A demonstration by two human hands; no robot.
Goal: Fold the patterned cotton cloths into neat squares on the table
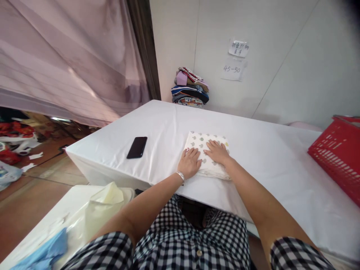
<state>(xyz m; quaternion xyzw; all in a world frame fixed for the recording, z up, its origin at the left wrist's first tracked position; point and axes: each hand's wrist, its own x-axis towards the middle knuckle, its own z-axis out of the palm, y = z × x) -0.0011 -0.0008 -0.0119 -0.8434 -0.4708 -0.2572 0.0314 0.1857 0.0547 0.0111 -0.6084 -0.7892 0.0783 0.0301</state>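
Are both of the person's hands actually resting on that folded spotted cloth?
Touching. The head view shows the left hand and right hand lying flat, palms down, on the folded cloth, with no gap visible.

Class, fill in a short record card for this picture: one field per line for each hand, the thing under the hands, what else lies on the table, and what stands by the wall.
Left hand: flat, palm down, on the folded cloth; bracelet at the wrist
Right hand: flat, palm down, on the same cloth
Folded cloth: white with small printed shapes, lying on the table near its front edge
Table: covered in white
Phone: black, left of the cloth
Basket: red, at the right edge
Stack of clothes: against the wall
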